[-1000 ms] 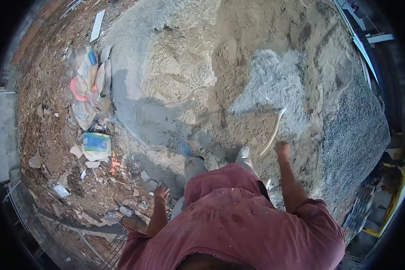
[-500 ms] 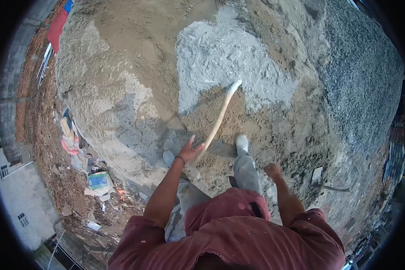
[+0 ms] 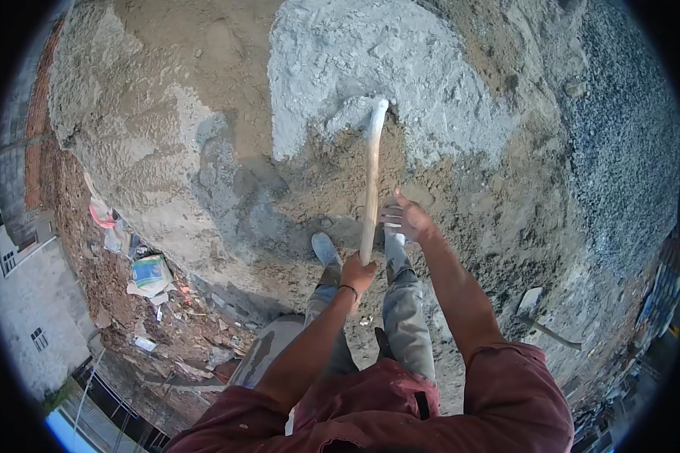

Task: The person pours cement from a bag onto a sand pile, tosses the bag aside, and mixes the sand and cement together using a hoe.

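A hoe [image 3: 372,174] with a long, slightly bent wooden handle stretches away from me. Its far end is coated in pale powder, and its head is covered by the light grey powder heap [image 3: 431,68], so the blade's shape is hard to see. My left hand [image 3: 359,273] is closed round the near end of the handle. My right hand [image 3: 409,217] is beside the handle's middle on the right, fingers spread and holding nothing. Brown sand [image 3: 332,177] lies under the handle, between the heap and my boots.
Dark gravel [image 3: 631,136] is piled at the right. A flat-bladed tool [image 3: 530,302] lies on the ground at lower right. Torn sacks [image 3: 151,275] and rubble are at the left, beyond the mound's edge. My light boots [image 3: 325,248] stand in the sand.
My left hand has gone from spread fingers beside the handle to a closed grip on its near end. My right hand has come forward and inward, opening. The view has shifted.
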Demonstrator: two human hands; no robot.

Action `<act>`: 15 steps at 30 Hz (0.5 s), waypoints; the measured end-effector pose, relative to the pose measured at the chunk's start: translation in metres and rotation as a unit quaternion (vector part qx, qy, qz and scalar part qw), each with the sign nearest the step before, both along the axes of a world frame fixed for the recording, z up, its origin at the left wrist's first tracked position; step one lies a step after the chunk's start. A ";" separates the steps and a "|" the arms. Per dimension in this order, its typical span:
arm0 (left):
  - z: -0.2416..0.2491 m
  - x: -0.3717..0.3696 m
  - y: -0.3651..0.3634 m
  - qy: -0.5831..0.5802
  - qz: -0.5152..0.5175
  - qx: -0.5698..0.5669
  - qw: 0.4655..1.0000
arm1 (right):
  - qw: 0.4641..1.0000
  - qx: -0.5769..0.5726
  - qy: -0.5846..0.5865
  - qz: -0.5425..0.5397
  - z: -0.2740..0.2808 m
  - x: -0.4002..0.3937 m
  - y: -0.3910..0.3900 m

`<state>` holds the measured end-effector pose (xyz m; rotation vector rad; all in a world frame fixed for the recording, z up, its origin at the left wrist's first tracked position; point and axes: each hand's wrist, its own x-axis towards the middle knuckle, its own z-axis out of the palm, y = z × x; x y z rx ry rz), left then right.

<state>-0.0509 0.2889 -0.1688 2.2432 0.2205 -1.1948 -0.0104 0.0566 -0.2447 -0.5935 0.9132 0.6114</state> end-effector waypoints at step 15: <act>-0.076 -0.173 0.110 0.014 -0.009 0.018 1.000 | 0.939 -0.325 0.063 -0.092 -0.025 -0.017 0.135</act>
